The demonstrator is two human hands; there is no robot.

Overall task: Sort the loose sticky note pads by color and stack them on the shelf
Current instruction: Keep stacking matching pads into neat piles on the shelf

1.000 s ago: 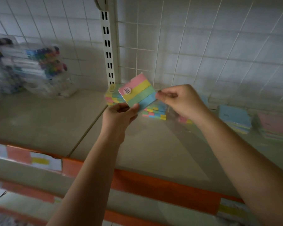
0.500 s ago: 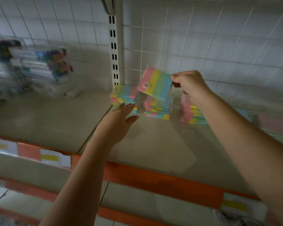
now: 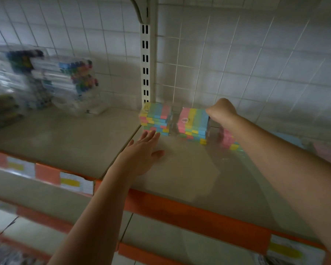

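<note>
On shelf [image 3: 180,169]: right hand [image 3: 222,111] at striped pad [image 3: 194,119], grip hidden; left hand [image 3: 141,152] flat, fingers spread, empty.

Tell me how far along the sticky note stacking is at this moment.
Done: two striped stacks stand at the shelf's back, the left stack by the upright and the middle stack. In hand: the right hand is at the middle stack's top pad; its fingers are hidden. The left hand reaches open toward the left stack. Left: pads behind the right forearm.
</note>
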